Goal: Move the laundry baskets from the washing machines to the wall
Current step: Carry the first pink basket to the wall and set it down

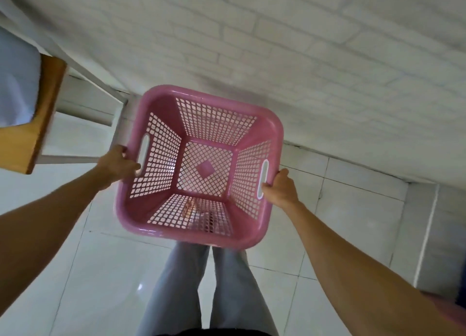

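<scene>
An empty pink plastic laundry basket [161, 108] with lattice walls hangs in the air in front of me, over the floor close to the white brick wall [277, 45]. My left hand [117, 165] grips its left handle slot. My right hand [280, 188] grips the right handle slot. Through the basket's bottom I see the tiled floor. No washing machine is in view.
A wooden table top [32, 134] on a white frame stands at the left, next to the wall. White glossy floor tiles [100, 272] lie below. My legs in grey trousers [201, 285] are under the basket. A pink edge [443, 308] shows at the lower right.
</scene>
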The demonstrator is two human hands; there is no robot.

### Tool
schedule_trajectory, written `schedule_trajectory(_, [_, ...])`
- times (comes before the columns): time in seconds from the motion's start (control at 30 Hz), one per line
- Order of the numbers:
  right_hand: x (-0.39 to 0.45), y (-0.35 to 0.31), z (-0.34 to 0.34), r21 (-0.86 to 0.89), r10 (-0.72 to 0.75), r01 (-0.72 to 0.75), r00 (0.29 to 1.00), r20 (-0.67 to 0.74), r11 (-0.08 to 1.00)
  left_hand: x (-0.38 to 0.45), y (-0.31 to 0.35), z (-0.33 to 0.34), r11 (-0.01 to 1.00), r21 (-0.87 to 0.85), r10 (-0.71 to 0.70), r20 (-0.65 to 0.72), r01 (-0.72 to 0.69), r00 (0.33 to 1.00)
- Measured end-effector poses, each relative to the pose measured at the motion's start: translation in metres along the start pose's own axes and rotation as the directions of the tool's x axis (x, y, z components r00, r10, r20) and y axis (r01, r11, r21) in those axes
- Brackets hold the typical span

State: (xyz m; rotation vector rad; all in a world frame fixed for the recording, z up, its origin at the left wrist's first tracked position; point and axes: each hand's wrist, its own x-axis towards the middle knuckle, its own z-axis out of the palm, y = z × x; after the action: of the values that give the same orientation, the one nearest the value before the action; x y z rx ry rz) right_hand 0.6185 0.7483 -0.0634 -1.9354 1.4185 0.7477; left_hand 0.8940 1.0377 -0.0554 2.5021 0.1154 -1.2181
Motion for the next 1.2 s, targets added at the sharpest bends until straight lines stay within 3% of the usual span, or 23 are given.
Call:
schedule_trajectory(0.13, [0.036,0.01,0.013,-0.054,-0.017,0.017,1.0,0.002,0.998,0.035,0.002,0.02,0.999,0.031,0.045,-0.022,-0.044,0.999])
schedule_trajectory(0.4, [0.08,0.006,0.027,0.017,-0.005,0.006,0.999,-0.037,1.0,0.081,0.017,0.053,0.994,0.075,0.086,-0.097,-0.079,0.992])
schedule_trajectory(0.7, [0.09,0.019,0.04,0.035,-0.008,0.01,0.997,-0.074,0.999,0.074,0.026,0.064,0.965,0.187,0.214,-0.159,-0.184,0.964])
schedule_trajectory(0.87, [0.093,0.014,0.046,0.044,0.017,-0.014,0.999,-0.05,0.999,0.072,0.032,0.072,0.965,0.21,0.197,-0.201,-0.154,0.96])
schedule_trajectory(1.07, [0.057,0.006,0.034,0.093,0.045,-0.051,0.997,0.062,0.994,0.001,0.051,0.079,0.989,0.095,0.133,-0.261,-0.112,0.956])
schedule_trajectory(1.2, [0.006,-0.006,0.014,0.058,-0.066,0.059,0.989,0.134,0.997,-0.069,0.052,0.082,0.969,0.117,0.235,-0.169,-0.217,0.957])
